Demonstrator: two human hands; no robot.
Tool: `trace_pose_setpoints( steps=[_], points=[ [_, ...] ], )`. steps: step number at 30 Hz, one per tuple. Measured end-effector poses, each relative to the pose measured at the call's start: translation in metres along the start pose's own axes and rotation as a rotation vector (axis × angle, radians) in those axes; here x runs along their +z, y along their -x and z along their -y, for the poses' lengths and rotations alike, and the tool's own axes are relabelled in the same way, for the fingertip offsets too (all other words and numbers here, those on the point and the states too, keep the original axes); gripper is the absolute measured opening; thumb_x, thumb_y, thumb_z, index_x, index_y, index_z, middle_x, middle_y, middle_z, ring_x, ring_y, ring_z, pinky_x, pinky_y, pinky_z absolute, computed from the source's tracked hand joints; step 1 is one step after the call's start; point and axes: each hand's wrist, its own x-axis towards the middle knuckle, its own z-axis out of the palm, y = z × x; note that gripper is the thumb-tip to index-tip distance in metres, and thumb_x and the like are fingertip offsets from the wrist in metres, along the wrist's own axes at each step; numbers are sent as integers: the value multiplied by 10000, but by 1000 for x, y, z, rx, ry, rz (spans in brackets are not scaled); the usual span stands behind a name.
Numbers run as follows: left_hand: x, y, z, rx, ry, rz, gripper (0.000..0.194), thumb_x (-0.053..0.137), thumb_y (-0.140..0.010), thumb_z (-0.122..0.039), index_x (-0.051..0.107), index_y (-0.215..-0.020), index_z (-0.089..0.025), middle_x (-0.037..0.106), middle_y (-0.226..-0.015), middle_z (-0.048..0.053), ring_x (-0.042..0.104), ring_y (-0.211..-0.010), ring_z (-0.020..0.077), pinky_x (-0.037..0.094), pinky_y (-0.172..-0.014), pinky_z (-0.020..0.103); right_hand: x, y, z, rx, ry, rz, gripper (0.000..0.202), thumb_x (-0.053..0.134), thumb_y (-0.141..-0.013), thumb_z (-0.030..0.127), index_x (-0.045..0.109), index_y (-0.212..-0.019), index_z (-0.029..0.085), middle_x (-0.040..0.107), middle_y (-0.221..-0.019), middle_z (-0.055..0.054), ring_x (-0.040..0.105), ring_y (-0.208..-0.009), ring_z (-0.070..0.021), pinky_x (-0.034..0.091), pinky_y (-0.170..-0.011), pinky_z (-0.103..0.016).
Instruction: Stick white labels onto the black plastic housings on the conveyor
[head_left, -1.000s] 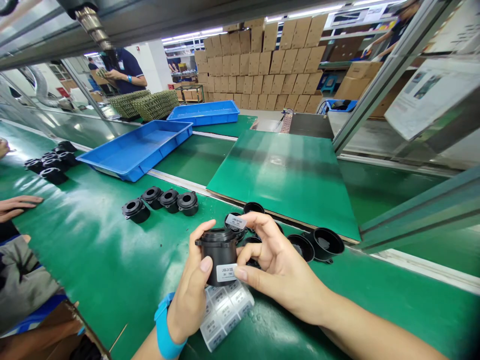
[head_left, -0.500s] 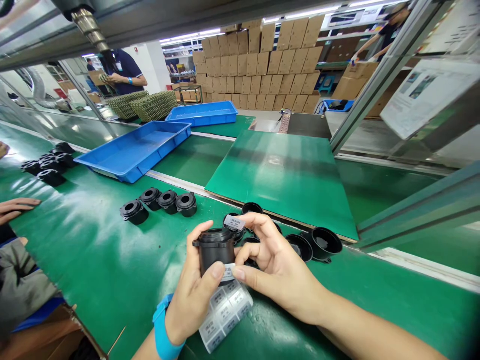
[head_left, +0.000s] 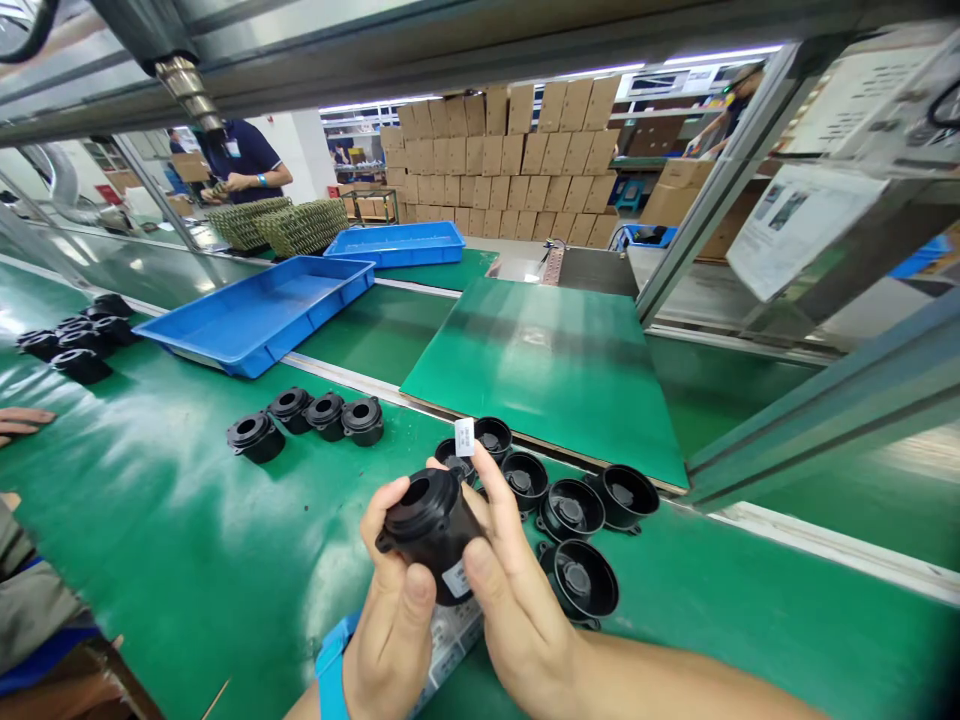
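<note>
A black cylindrical plastic housing (head_left: 427, 520) is gripped between both hands, its ringed open end tilted up and towards the left. My left hand (head_left: 394, 630) wraps its left side, thumb in front. My right hand (head_left: 525, 620) closes round the right side, with the thumb pressed beside a small white label (head_left: 456, 579) low on the housing. Another white label (head_left: 465, 437) clings to the raised right index fingertip. Beneath the hands lies a strip of printed labels (head_left: 452, 645), mostly covered. Just beyond my right hand stand several black cups (head_left: 571, 508), open side up.
Several black housings (head_left: 326, 415) stand left on the green bench (head_left: 187, 520), with another cluster (head_left: 79, 340) farther left. Behind them is a blue tray (head_left: 255, 310). A raised green board (head_left: 540, 360) lies ahead. At the left edge, another person's hand (head_left: 26, 422) rests on the bench.
My right thumb has gone from pinching the label's edge to pressing at the housing's side. The housing has tilted left, and the fingertip label has turned upright. More black cups show now.
</note>
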Motion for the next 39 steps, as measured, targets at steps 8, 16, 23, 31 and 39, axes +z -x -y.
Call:
trace_pose_setpoints(
  steps=[8, 16, 23, 31, 39],
  points=[
    [-33, -34, -31, 0, -241, -263, 900, 819, -868, -579, 243, -1532, -388, 708, -1211, 73, 765, -1068, 348, 579, -988, 577, -14, -27, 23, -118, -107, -312, 513, 649, -1104, 384, 379, -1537, 439, 604, -1536, -47, 562, -1438, -255, 404, -1256, -512],
    [-77, -72, -28, 92, -1051, -361, 717, 816, -816, -632, 577, -1364, -236, 719, -1222, 138, 681, -1094, 386, 549, -950, 547, -25, -33, 40, -179, -63, -354, 465, 728, -1043, 299, 511, -1432, 429, 618, -1392, -29, 612, -1238, -227, 500, -1111, -429],
    [-68, -95, 9, 118, -1054, -68, 388, 671, -986, -527, 730, -1260, -259, 778, -1123, 91, 722, -996, 302, 586, -892, 423, -25, -32, 38, -154, -57, -329, 445, 735, -1050, 311, 541, -1425, 450, 604, -1390, -17, 608, -1213, -202, 508, -1065, -367],
    [-100, -125, 25, 109, -1134, -338, 398, 685, -929, -325, 756, -1301, -204, 536, -1002, 102, 563, -983, 332, 457, -1050, 585, -25, -30, 33, -170, -43, -288, 447, 756, -1044, 362, 554, -1434, 442, 631, -1358, -15, 625, -1154, -190, 525, -1041, -338],
    [-99, -119, 6, 153, -869, -477, 366, 679, -915, -533, 727, -1057, -200, 495, -1041, 96, 514, -1136, 352, 387, -1146, 548, -27, -30, 31, -161, -24, -240, 442, 738, -1054, 358, 534, -1442, 412, 639, -1319, -33, 616, -1151, -212, 502, -1057, -398]
  ],
)
